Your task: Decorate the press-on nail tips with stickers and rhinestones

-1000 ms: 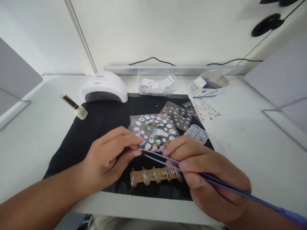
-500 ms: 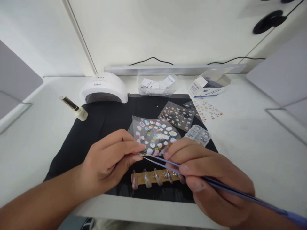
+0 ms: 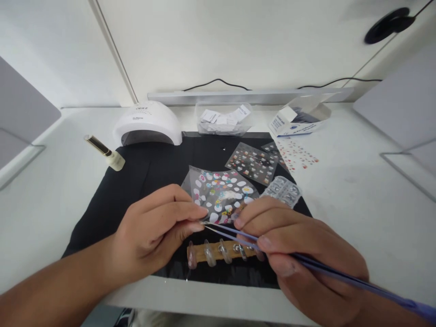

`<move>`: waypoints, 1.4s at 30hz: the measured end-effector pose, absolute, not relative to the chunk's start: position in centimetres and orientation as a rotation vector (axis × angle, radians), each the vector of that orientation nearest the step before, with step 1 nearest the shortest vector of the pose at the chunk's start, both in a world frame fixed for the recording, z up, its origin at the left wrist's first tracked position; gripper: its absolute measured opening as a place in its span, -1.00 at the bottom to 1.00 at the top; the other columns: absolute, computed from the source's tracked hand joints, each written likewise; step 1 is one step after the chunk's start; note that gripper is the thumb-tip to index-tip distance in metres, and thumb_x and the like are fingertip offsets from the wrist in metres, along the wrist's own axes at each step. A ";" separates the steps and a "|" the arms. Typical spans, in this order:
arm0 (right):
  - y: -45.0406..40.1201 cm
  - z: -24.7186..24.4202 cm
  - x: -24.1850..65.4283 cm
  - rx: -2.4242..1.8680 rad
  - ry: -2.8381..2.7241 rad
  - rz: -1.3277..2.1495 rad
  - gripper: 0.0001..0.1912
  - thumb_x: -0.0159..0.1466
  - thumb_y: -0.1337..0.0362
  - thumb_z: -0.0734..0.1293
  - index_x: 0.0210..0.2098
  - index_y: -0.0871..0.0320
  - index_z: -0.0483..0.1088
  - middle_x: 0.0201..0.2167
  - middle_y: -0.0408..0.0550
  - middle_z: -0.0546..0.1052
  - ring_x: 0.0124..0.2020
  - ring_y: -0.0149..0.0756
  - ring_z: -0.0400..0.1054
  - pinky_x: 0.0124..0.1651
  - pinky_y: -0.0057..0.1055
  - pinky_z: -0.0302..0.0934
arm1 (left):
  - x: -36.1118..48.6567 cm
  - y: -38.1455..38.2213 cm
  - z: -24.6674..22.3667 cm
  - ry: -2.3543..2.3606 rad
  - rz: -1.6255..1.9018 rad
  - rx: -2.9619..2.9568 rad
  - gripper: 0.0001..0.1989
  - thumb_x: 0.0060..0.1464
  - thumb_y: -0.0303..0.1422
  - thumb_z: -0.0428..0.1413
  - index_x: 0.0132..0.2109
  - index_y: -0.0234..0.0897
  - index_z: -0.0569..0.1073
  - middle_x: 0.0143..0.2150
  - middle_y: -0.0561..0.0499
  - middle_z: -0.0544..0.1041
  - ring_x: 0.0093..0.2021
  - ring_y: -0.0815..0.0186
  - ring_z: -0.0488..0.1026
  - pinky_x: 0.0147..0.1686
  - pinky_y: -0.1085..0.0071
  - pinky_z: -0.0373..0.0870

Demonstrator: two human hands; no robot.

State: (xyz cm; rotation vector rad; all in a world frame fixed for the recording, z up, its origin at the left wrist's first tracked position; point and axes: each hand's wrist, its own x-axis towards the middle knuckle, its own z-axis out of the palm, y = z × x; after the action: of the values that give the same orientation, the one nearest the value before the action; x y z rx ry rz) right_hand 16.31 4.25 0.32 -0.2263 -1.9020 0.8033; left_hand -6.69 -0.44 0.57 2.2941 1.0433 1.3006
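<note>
A clear nail sticker sheet point(image 3: 218, 193) with white and coloured shapes is pinched at its lower left corner by my left hand point(image 3: 163, 227). My right hand point(image 3: 306, 254) holds blue tweezers point(image 3: 327, 270), whose tips are slightly apart at the sheet's lower edge, close to my left thumb. Whether the tips grip anything is too small to tell. Some right fingers rest near the sheet's lower right edge. Below lies a tan strip point(image 3: 200, 252) bearing several false nails point(image 3: 210, 253), its right end partly hidden behind the tweezers and my right fingers.
A black mat point(image 3: 136, 181) covers the table's middle. Around it stand a white nail lamp point(image 3: 148, 120), a polish bottle point(image 3: 115, 161), a clear tub of white packets point(image 3: 223, 120) and an open carton point(image 3: 296, 122). More sticker sheets point(image 3: 252, 162) and a compartment case point(image 3: 282, 190) lie right.
Both hands keep nearly the same pose. The tweezers and my right hand have shifted very slightly right and down; the view itself has moved a little.
</note>
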 end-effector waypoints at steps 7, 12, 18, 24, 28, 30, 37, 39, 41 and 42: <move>4.4 0.3 16.2 -0.202 -1.879 0.797 -0.72 0.14 0.55 0.31 -0.20 0.20 0.50 -0.45 0.00 0.57 -0.36 -0.22 0.53 -0.22 -0.22 0.52 | -6.7 -0.4 0.4 1.033 1.283 2.282 -0.81 0.21 -0.58 0.15 -0.05 -0.33 0.49 -0.27 -0.04 0.50 -0.32 0.37 0.50 -0.36 0.50 0.52; 4.4 0.4 16.3 -0.186 -1.910 0.811 -0.73 0.13 0.55 0.31 -0.19 0.22 0.49 -0.44 0.01 0.58 -0.34 -0.23 0.54 -0.17 -0.22 0.53 | -6.7 -0.5 0.5 1.030 1.301 2.296 -0.82 0.20 -0.60 0.15 -0.06 -0.37 0.49 -0.26 -0.05 0.51 -0.29 0.37 0.52 -0.35 0.53 0.51; 4.4 0.3 16.4 -0.174 -1.886 0.833 -0.79 0.25 0.46 0.29 -0.15 0.20 0.50 -0.42 0.03 0.57 -0.33 -0.21 0.52 -0.19 -0.18 0.51 | -6.7 -0.5 0.5 1.033 1.287 2.265 -0.82 0.21 -0.57 0.16 -0.05 -0.33 0.50 -0.27 -0.06 0.51 -0.32 0.35 0.51 -0.38 0.50 0.51; 4.1 0.1 16.1 -0.170 -1.788 0.875 -0.84 0.33 0.35 0.30 -0.14 0.17 0.52 -0.43 -0.01 0.57 -0.40 -0.23 0.49 -0.20 -0.14 0.46 | -6.6 -0.5 0.5 1.050 1.300 2.180 -0.81 0.21 -0.54 0.15 -0.05 -0.26 0.52 -0.26 -0.08 0.54 -0.27 0.30 0.54 -0.38 0.47 0.51; 4.1 0.3 15.9 -0.199 -1.807 0.934 -0.84 0.33 0.36 0.29 -0.16 0.16 0.51 -0.45 -0.02 0.59 -0.41 -0.25 0.49 -0.21 -0.16 0.45 | -6.5 -0.4 0.5 1.033 1.330 2.100 -0.77 0.16 -0.57 0.18 -0.05 -0.26 0.54 -0.26 -0.06 0.56 -0.25 0.31 0.53 -0.32 0.47 0.51; 4.1 0.2 15.8 -0.207 -1.787 0.949 -0.83 0.33 0.39 0.28 -0.17 0.17 0.51 -0.44 -0.02 0.58 -0.38 -0.24 0.50 -0.20 -0.16 0.45 | -6.5 -0.4 0.4 1.003 1.341 2.040 -0.74 0.15 -0.60 0.17 -0.04 -0.25 0.54 -0.27 -0.04 0.55 -0.24 0.32 0.50 -0.30 0.47 0.50; 3.7 -0.3 15.5 -0.257 -1.698 0.909 -0.84 0.31 0.38 0.31 -0.18 0.16 0.53 -0.41 0.01 0.59 -0.35 -0.18 0.51 -0.24 -0.14 0.45 | -5.8 -0.5 -0.5 0.922 1.415 1.783 -0.62 0.09 -0.58 0.27 0.04 -0.18 0.53 -0.28 0.02 0.51 -0.26 0.34 0.48 -0.25 0.44 0.51; 3.5 -0.3 15.5 -0.275 -1.710 0.876 -0.85 0.31 0.37 0.32 -0.18 0.16 0.53 -0.43 -0.01 0.59 -0.36 -0.18 0.51 -0.22 -0.13 0.46 | -5.5 -0.6 -0.6 0.927 1.449 1.702 -0.65 0.10 -0.59 0.26 0.01 -0.18 0.55 -0.28 0.03 0.51 -0.27 0.37 0.49 -0.24 0.48 0.50; 3.4 -0.3 15.5 -0.271 -1.730 0.864 -0.86 0.31 0.38 0.31 -0.19 0.17 0.53 -0.46 -0.02 0.59 -0.38 -0.20 0.52 -0.19 -0.14 0.45 | -5.3 -0.6 -0.5 0.941 1.481 1.657 -0.67 0.12 -0.62 0.22 -0.01 -0.19 0.55 -0.26 0.04 0.51 -0.25 0.40 0.49 -0.24 0.52 0.49; 3.4 -0.3 15.5 -0.265 -1.733 0.867 -0.86 0.31 0.38 0.31 -0.19 0.18 0.52 -0.46 -0.02 0.59 -0.38 -0.21 0.52 -0.17 -0.15 0.45 | -5.2 -0.6 -0.5 0.951 1.490 1.650 -0.67 0.12 -0.63 0.21 -0.02 -0.19 0.55 -0.26 0.04 0.51 -0.25 0.41 0.49 -0.23 0.54 0.49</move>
State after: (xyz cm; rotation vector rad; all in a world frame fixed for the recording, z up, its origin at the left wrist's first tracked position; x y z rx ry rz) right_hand 15.53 3.43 -0.34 -0.2652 -1.7329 0.8665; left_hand -5.20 -0.64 -0.50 1.6499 0.9513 1.4903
